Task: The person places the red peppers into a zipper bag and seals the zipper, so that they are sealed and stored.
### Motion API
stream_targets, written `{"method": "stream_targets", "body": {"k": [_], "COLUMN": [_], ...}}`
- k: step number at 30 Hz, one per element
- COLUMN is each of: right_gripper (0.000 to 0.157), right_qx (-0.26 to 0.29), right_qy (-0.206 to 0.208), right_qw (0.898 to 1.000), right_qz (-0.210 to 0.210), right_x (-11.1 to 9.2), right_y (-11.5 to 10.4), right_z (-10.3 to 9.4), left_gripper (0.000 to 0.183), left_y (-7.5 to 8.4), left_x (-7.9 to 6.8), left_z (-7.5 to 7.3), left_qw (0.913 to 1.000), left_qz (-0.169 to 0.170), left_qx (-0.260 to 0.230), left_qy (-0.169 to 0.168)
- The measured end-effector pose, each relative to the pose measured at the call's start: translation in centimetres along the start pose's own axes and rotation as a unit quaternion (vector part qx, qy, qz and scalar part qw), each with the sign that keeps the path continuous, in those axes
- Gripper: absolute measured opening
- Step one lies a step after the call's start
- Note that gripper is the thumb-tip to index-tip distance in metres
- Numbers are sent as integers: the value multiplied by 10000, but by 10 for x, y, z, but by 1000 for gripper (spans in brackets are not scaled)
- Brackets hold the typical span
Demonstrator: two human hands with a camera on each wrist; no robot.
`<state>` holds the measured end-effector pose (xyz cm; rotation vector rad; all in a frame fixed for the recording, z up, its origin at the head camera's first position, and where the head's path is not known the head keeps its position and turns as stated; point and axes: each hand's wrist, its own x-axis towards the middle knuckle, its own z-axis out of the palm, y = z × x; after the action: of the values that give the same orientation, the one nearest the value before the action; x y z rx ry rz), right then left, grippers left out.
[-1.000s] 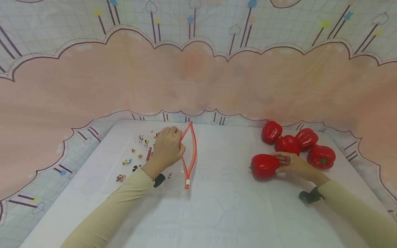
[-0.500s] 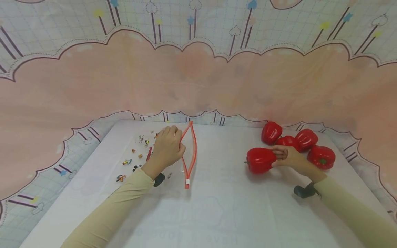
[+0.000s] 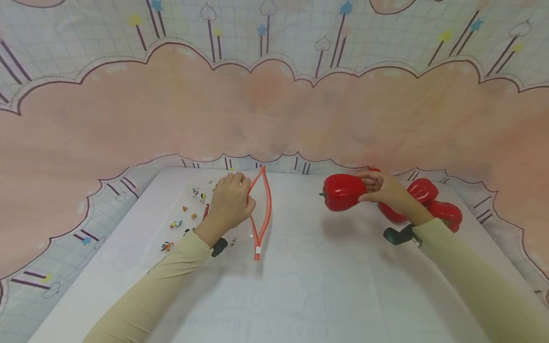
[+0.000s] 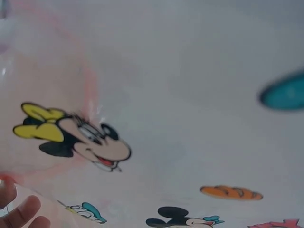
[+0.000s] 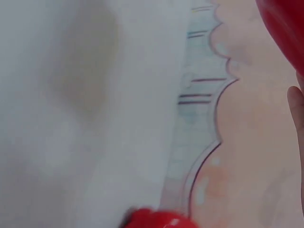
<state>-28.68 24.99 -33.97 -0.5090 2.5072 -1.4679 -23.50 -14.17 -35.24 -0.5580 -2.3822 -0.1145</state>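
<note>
- I have the left hand (image 3: 231,202) gripping the edge of the clear bag (image 3: 269,209), mouth gaping; I see no pepper inside.
- At three o'clock from it, the right hand (image 3: 383,189) holds a red pepper (image 3: 343,192) above the worktop (image 3: 300,295).
- Farther out at three, parts of four loose peppers (image 3: 422,190) show; I judge it early.

Attire of the person.
The left sleeve (image 3: 150,286) and right sleeve (image 3: 473,276) are cut long, in pale khaki. A dark device (image 3: 219,247) is worn at the left wrist, a similar dark unit (image 3: 396,236) with shiny fitting (image 3: 418,243) at the right. Left hand (image 3: 229,200) and right hand (image 3: 386,188) are bare.
</note>
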Motion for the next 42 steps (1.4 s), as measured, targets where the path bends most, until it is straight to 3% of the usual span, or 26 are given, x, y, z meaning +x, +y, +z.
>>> {"method": "stream_targets", "body": {"k": [12,20,34,42], "right_gripper": [64,60,59,59], "right_qx": [383,631,453,388], "right_qy": [-233,-660,-929,-1055], "right_qw": [9973,9918,9924,9918], "right_qz": [-586,-890,-671,-600], "right_x": [47,68,90,95], "right_y": [-24,-38,-45,-45], "right_z": [44,73,110,123], "left_gripper": [19,15,19,20], "left_y": [1,0,3,5], "left_x": [3,3,3,4], "left_z": [-1,-1,-5,-6], "left_qw": [9999,10000,9994,9996], "left_qz": [49,18,-112,-135], "left_qx": [101,61,135,51], "left_qy": [-50,0,-295,-227]}}
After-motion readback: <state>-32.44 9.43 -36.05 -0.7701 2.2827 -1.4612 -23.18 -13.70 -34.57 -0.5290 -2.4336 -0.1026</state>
